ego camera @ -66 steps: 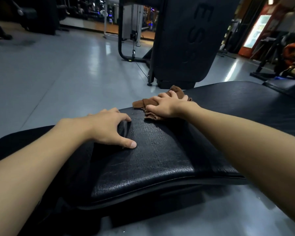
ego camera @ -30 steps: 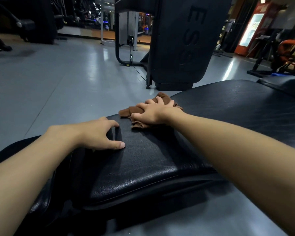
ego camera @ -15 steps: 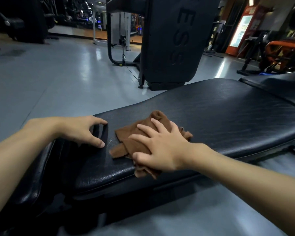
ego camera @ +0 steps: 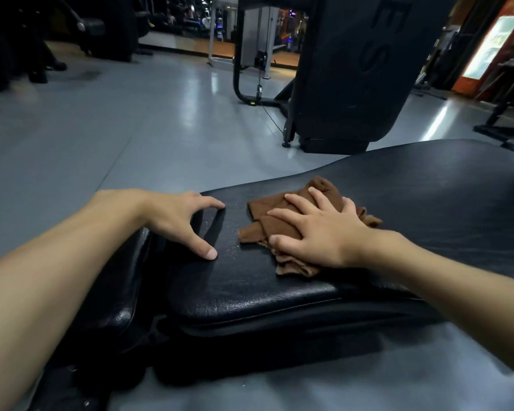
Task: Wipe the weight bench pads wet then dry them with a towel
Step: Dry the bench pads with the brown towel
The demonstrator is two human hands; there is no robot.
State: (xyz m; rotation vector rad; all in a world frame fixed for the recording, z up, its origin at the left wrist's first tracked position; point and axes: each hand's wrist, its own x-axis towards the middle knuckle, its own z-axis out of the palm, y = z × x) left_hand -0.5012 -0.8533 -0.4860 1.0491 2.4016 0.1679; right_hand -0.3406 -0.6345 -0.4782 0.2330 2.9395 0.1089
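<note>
Black grained vinyl covers the long padded worktop [ego camera: 250,295], which runs from lower centre to the right edge. A 2nd, glossier black pad [ego camera: 116,292] sits just beside its left end, with a narrow gap between the 2.

The left hand [ego camera: 175,221] bridges that gap. Its fingers are spread and arched, with the thumb tip and fingertips pressing on the worktop, and it holds nothing.

The right hand [ego camera: 318,235] lies flat with fingers spread on a crumpled brown terry towel [ego camera: 255,231], pressing it down onto the worktop. The towel lies near the left end of the worktop, just right of the left hand and apart from it. Its edges stick out past the hand on the near, left and far sides.

Fine pale specks show on the vinyl between the 2 hands; whether they are droplets cannot be told.

Beyond the worktop lies a glossy grey floor [ego camera: 101,129]. On it stands a tall black machine housing [ego camera: 353,69] marked with large letters, with a curved black tube frame [ego camera: 241,81] to its left. A lit, orange-framed cabinet [ego camera: 493,46] stands at far right.
</note>
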